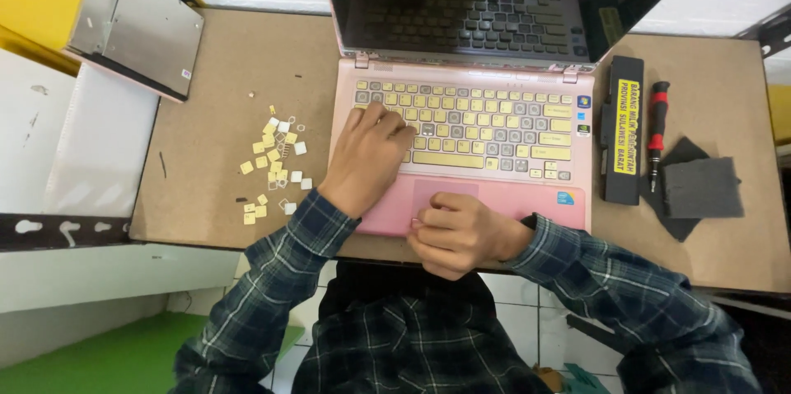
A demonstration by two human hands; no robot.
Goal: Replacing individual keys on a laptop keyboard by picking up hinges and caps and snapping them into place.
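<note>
**Keys coming off a pink laptop**

The left hand lay on the left of the keyboard, fingers curled onto the keys; whether it pinched a cap could not be told. The right hand sat loosely closed at the lower centre, on the laptop's front edge by the touchpad. Loose keycaps lay scattered left of centre. A careless sleeve could likely sweep them off the table; hard prying might snap a clip.
</note>
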